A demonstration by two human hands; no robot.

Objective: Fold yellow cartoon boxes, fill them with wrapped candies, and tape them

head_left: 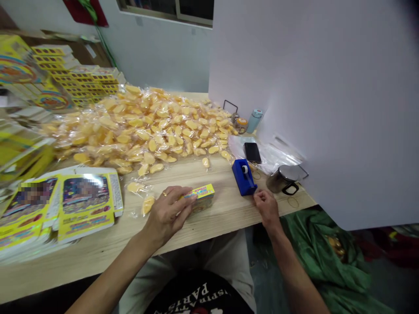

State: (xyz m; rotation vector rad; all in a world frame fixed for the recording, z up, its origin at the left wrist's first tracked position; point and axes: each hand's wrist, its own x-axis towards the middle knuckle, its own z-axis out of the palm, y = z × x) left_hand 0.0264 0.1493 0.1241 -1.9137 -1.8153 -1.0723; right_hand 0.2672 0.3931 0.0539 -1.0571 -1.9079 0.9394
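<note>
My left hand, with a ring on one finger, is closed around a small yellow printed box standing on the wooden table. The box's narrow yellow top faces up, and my fingers cover its left end. Farther right, my right hand is closed, fingertips pinched together at the front end of a blue tape dispenser. A roll of clear tape sits in the dispenser. Whatever is between those fingertips is too small to make out. Two wrapped yellow pieces lie just left of my left hand.
A big heap of wrapped yellow pieces covers the table's back. Flat printed cartons lie at left, with stacked boxes behind. A phone, plastic bags, metal mug and blue bottle stand right, beside a white partition.
</note>
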